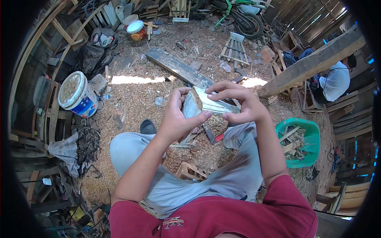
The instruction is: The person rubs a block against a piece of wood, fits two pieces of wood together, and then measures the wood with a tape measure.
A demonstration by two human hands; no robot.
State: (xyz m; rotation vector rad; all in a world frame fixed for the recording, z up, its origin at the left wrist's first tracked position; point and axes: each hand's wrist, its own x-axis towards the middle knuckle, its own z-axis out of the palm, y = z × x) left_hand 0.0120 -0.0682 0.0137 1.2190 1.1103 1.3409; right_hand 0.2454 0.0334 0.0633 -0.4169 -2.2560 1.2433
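Note:
A white-painted piece of wood (216,104) with a bare brown edge is held up in front of my knees. My left hand (178,111) is closed around its left end, with the thumb along the lower edge. At the other end, my right hand (241,102) grips it, fingers over the top face and thumb underneath. Below my hands, a dark flat object with a red part (217,137) lies on the ground among wood scraps. A small wooden frame (191,172) stands between my legs.
Wood shavings cover the floor. A long thick plank (174,65) lies ahead. To the right are a green tub (318,139) of wood scraps, a slanting post (313,61) and a seated person (335,81). A white bucket (75,93) stands left; a motorcycle (246,22) is at the back.

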